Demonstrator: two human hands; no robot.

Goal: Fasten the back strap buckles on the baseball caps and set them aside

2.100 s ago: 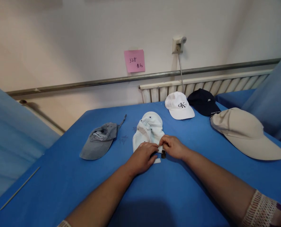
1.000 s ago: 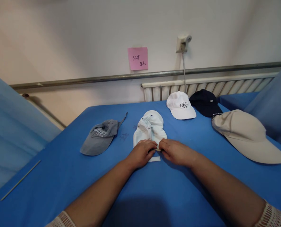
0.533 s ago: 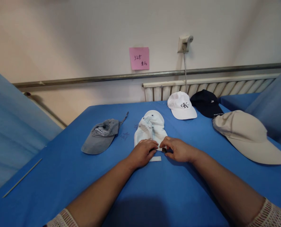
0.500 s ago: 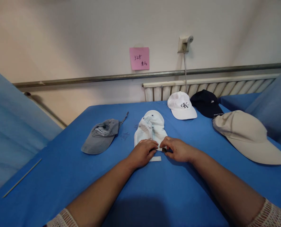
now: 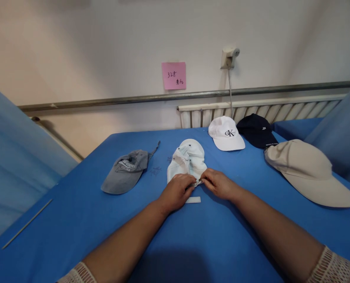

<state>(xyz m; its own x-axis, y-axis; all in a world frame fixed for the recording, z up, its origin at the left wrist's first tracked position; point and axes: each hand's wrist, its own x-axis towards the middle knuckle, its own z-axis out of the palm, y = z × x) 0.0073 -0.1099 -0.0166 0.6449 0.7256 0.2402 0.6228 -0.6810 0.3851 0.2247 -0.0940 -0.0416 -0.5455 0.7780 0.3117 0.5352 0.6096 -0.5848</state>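
A pale mint-white baseball cap [image 5: 189, 159] lies on the blue sheet in front of me, its brim pointing away. My left hand [image 5: 179, 191] pinches the cap's near edge. On the right of that same edge, my right hand [image 5: 218, 183] has thumb and fingers closed on a small dark metal buckle [image 5: 201, 179], mostly hidden by the fingertips. A short white strip [image 5: 193, 200] lies just below the cap, partly beside my left hand.
To the left are a grey cap [image 5: 124, 173] and a thin stick [image 5: 27, 224]. On the right sit a white cap [image 5: 225, 135], a navy cap [image 5: 256, 129] and a large beige cap [image 5: 306, 161]. Behind the blue-covered table [image 5: 233, 243] run a metal rail [image 5: 127, 100] and a radiator [image 5: 283, 107].
My right hand has shifted slightly left and closed its thumb and fingers over the buckle, which showed more before. My left hand stays in place on the cap.
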